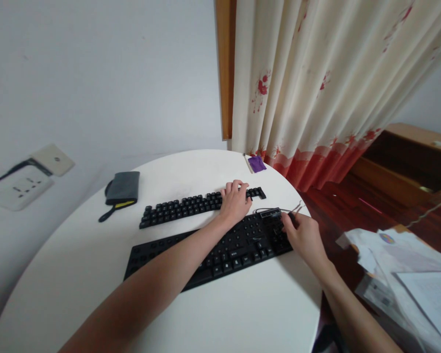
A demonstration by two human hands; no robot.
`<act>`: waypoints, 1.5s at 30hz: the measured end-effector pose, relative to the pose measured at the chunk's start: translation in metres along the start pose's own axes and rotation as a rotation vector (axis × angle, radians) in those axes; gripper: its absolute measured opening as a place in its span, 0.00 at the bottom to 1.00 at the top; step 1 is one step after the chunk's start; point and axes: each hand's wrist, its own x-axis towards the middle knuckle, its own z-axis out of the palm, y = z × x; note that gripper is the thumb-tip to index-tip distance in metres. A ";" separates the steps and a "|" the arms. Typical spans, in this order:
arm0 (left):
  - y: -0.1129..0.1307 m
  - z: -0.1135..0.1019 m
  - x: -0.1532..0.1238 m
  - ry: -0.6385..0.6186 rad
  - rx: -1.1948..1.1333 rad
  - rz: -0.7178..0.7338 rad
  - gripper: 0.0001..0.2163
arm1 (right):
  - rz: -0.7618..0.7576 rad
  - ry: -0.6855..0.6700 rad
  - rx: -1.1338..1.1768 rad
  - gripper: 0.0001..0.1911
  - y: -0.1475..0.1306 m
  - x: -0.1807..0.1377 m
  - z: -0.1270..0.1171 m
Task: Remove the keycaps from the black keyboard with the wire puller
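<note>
A room in a private home: a cream fabric curtain printed with red flowers [316,88] hangs in long folds to the floor beside an orange-brown wooden window frame [226,68], against a plain white painted wall [113,73] that carries a white plastic wall socket [22,189]. A round white tabletop [242,314] serves as a makeshift desk, holding a black computer keyboard [220,255] and a dark grey fabric pouch [123,187]. Dark red polished wooden floorboards [353,196], a low brown wooden cabinet [407,147] and a loose heap of white papers [407,264] complete the domestic scene.
</note>
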 end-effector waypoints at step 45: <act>0.000 0.011 0.008 -0.222 -1.322 0.141 0.12 | -0.158 0.202 0.340 0.17 -0.031 0.050 0.040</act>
